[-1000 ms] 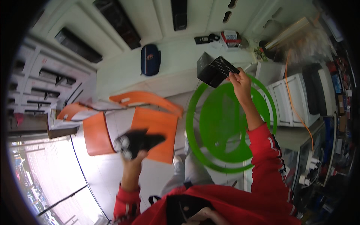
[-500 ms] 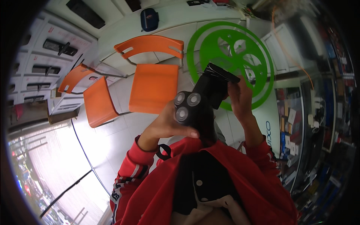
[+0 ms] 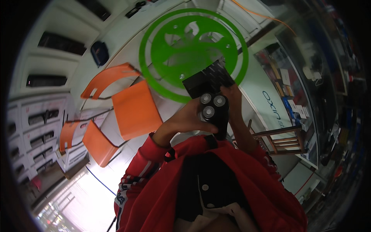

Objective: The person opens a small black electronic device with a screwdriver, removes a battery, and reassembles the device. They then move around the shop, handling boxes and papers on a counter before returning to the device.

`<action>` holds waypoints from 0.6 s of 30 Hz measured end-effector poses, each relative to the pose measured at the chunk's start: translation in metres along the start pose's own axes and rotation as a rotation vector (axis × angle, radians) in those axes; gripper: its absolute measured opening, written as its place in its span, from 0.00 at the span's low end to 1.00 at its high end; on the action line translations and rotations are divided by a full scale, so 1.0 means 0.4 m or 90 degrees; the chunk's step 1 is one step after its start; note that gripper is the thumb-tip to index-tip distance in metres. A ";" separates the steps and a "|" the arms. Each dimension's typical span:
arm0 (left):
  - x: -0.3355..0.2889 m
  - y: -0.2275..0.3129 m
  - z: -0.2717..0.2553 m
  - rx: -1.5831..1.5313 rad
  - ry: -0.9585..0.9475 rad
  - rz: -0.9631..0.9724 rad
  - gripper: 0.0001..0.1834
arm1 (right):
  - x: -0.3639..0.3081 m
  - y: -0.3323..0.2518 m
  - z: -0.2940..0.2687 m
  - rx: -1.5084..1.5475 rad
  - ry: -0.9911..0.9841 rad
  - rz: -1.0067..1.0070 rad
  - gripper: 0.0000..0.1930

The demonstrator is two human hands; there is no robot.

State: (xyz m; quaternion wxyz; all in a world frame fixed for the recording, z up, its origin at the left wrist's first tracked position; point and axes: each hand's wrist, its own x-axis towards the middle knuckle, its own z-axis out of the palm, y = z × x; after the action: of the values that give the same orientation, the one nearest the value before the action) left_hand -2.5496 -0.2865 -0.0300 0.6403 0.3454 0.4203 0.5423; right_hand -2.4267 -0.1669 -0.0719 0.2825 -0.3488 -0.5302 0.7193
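My left hand (image 3: 187, 118) is wrapped round a black electric shaver (image 3: 221, 116), its three round silver heads turned up toward me. The thumb lies across the shaver's body. Just beyond it, my right hand (image 3: 233, 98) grips a black, boxy thing (image 3: 205, 82) with a ribbed or striped end; its exact kind I cannot make out. The boxy thing is tilted and close to the shaver heads; whether the two touch I cannot tell. Both are held in front of my red jacket. Some of my right fingers are hidden behind what they hold.
Ahead stands a round green table (image 3: 145, 58) with a leaf-like pattern. Two orange chairs, one nearer the table (image 3: 137, 110) and one farther left (image 3: 98, 143), stand left. To the right are a glass display case (image 3: 286, 87) and a wooden chair (image 3: 284, 141). Shelves (image 3: 23, 120) line the left.
My view has turned right, so the table and chairs sit farther left. The boxy thing has turned in my right hand, and my hands with the shaver are closer together.
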 end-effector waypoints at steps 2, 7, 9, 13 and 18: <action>0.099 -0.033 0.003 0.106 -0.005 -0.021 0.44 | 0.056 0.036 -0.075 0.016 -0.015 0.041 0.17; 0.296 -0.133 -0.020 0.251 0.039 -0.024 0.45 | 0.218 0.164 -0.199 0.121 -0.062 0.119 0.18; 0.347 -0.165 -0.030 0.274 0.048 -0.082 0.46 | 0.261 0.206 -0.235 0.133 -0.057 0.150 0.18; 0.400 -0.208 -0.031 0.342 0.028 -0.068 0.45 | 0.318 0.245 -0.292 0.095 -0.083 0.323 0.15; 0.401 -0.234 -0.015 0.310 0.038 -0.139 0.42 | 0.321 0.273 -0.316 -0.161 -0.158 0.255 0.22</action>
State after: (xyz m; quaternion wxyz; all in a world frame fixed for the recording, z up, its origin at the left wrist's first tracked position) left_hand -2.5079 -0.1448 -0.1430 0.5802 0.4261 0.5917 0.3629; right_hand -2.4061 -0.0262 -0.2274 0.0212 -0.3884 -0.5666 0.7264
